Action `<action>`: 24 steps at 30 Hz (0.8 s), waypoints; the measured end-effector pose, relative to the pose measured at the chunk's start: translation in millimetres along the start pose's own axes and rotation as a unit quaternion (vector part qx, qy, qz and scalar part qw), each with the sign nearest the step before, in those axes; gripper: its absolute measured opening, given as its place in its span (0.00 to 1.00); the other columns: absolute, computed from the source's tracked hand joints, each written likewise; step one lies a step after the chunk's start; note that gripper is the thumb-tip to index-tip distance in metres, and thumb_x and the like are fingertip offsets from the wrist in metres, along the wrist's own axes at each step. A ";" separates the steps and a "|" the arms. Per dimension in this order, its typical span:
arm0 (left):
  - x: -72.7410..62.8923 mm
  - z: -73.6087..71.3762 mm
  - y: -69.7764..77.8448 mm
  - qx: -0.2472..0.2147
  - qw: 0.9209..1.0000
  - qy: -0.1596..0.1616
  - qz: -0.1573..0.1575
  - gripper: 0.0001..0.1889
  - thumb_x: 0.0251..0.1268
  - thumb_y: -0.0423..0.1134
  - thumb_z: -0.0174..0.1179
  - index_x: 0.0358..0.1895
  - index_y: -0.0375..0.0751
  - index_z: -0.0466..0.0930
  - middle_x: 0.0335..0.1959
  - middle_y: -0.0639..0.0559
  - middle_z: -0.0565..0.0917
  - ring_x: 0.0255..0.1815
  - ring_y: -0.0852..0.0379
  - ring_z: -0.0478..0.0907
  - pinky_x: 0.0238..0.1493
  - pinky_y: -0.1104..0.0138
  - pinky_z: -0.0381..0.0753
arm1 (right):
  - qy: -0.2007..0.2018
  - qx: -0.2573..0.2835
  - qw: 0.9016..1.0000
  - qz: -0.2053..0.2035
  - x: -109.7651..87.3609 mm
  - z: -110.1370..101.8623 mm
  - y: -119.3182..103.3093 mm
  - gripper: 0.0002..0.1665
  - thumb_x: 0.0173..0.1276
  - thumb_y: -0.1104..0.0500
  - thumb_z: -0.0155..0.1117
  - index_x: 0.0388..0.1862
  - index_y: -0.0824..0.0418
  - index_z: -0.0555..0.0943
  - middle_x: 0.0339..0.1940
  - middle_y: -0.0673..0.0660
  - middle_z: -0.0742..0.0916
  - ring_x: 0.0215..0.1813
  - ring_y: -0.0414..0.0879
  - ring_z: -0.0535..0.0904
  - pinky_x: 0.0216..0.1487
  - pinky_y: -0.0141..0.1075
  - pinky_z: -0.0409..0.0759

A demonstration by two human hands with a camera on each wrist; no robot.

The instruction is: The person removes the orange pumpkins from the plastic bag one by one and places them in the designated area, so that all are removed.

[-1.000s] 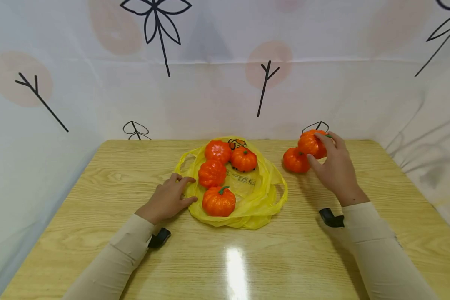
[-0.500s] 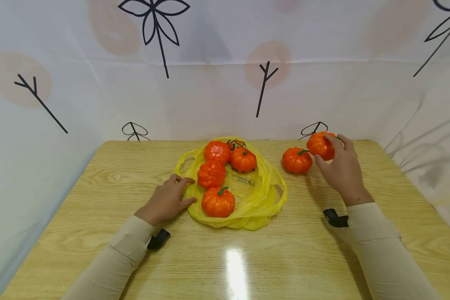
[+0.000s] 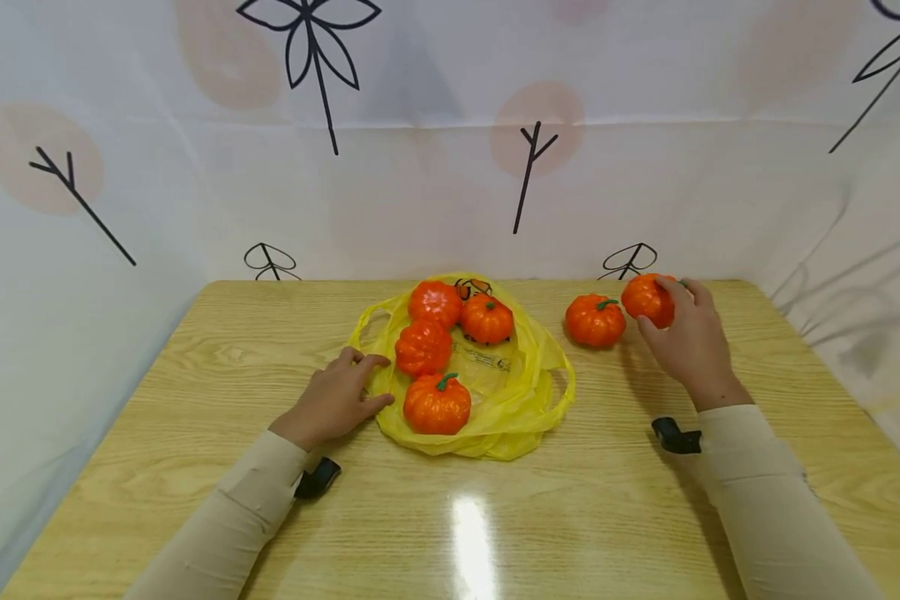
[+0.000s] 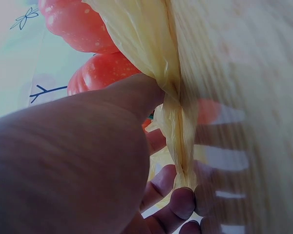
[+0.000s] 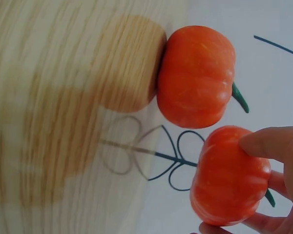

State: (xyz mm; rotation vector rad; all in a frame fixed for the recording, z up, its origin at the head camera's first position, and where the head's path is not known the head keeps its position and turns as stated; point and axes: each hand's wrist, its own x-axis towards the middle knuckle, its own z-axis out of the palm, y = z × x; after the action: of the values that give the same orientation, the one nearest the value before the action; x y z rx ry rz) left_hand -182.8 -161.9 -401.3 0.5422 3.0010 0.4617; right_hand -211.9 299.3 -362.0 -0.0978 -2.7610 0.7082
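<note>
In the head view, my right hand (image 3: 690, 342) grips a small orange toy pumpkin (image 3: 647, 298) with a green stem. The right wrist view shows thumb and fingers around this pumpkin (image 5: 229, 175), apart from the tabletop. Just left of it a second pumpkin (image 3: 596, 320) sits on the table, also visible as the upper pumpkin (image 5: 198, 75) in the right wrist view. My left hand (image 3: 337, 393) rests at the left rim of a yellow plastic bag (image 3: 495, 429), thumb and fingertips apart. Bag film (image 4: 178, 131) hides the thumb tip in the left wrist view.
Several orange pumpkins (image 3: 437, 404) lie on the spread bag, mostly along its left side. The bag's handle loop (image 3: 566, 392) lies toward the right. Behind the wooden table (image 3: 390, 525) hangs a white patterned cloth (image 3: 420, 192).
My right hand has carried its pumpkin a little rightward and lowered it, uncovering more of the pumpkin beside it. The left hand and bag have stayed in place.
</note>
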 end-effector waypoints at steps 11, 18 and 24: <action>-0.7 -0.4 -1.4 0.000 1.000 0.001 0.000 0.29 0.67 0.58 0.63 0.67 0.51 0.72 0.55 0.43 0.74 0.51 0.45 0.76 0.49 0.48 0.74 | -0.046 0.001 0.999 0.013 4.3 1.9 12.9 0.40 0.73 0.57 0.59 0.78 0.66 0.58 0.74 0.81 0.56 0.64 0.83 0.62 0.61 0.74 0.64; 0.0 0.6 -1.3 0.000 1.000 0.001 0.000 0.29 0.66 0.58 0.63 0.67 0.51 0.72 0.56 0.43 0.74 0.52 0.45 0.76 0.49 0.48 0.74 | -0.083 0.016 0.996 0.020 4.9 2.6 17.6 0.40 0.73 0.58 0.58 0.77 0.70 0.57 0.74 0.83 0.54 0.64 0.85 0.61 0.62 0.74 0.63; -0.8 -0.4 -0.7 -0.001 1.000 0.000 0.000 0.29 0.67 0.57 0.63 0.66 0.51 0.72 0.56 0.43 0.73 0.53 0.45 0.76 0.49 0.48 0.74 | -0.090 0.002 0.996 0.013 5.9 6.0 21.9 0.39 0.72 0.57 0.60 0.75 0.72 0.59 0.71 0.86 0.57 0.63 0.85 0.62 0.63 0.73 0.62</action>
State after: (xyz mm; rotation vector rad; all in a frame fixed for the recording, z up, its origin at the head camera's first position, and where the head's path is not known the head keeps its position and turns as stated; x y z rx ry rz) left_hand -182.3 -163.0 -401.1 0.5418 2.9995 0.4653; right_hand -219.5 316.6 -376.0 -0.0735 -2.9350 0.7634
